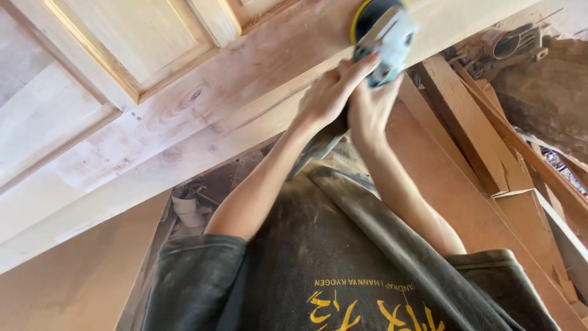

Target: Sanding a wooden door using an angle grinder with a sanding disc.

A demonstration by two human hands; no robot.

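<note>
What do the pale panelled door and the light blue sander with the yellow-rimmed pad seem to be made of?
Pale panelled door: bare, unfinished wood, with visible grain, a knot and a matte, dusty surface. Light blue sander: its housing looks like moulded plastic, smooth and slightly glossy; its yellow-rimmed pad is probably foam or rubber, unclear.

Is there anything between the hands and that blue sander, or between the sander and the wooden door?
Nothing visible. Both hands, the left hand and the right hand, grip the sander directly. Its round pad sits against the door, and no object shows between them.
</note>
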